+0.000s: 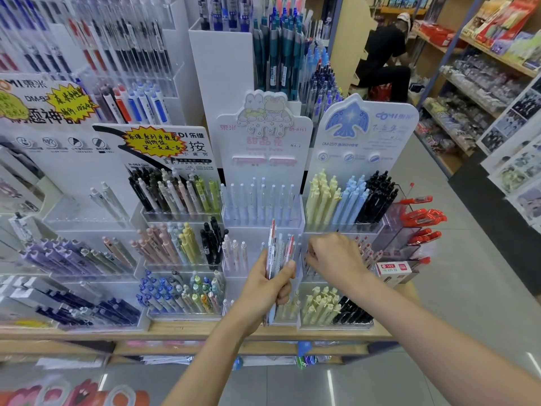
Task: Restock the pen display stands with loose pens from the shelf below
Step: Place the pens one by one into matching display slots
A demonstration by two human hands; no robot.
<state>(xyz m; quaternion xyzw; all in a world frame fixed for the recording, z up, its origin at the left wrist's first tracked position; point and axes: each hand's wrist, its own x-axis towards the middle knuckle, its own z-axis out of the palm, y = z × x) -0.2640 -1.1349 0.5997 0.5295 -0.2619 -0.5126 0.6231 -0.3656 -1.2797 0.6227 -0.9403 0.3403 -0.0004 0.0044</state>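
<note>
Left hand [268,284] grips a bundle of pens [278,250], fingers curled round the barrels, held upright in front of the middle display stand [263,159]. Right hand [332,257] reaches into a tier of the bird-topped stand [364,136], fingers bent down among the pens there; whether they pinch one cannot be told. Both stands sit on the wooden tabletop [190,328]. Red pens [421,216] fill a clear rack just right of the bird-topped stand.
</note>
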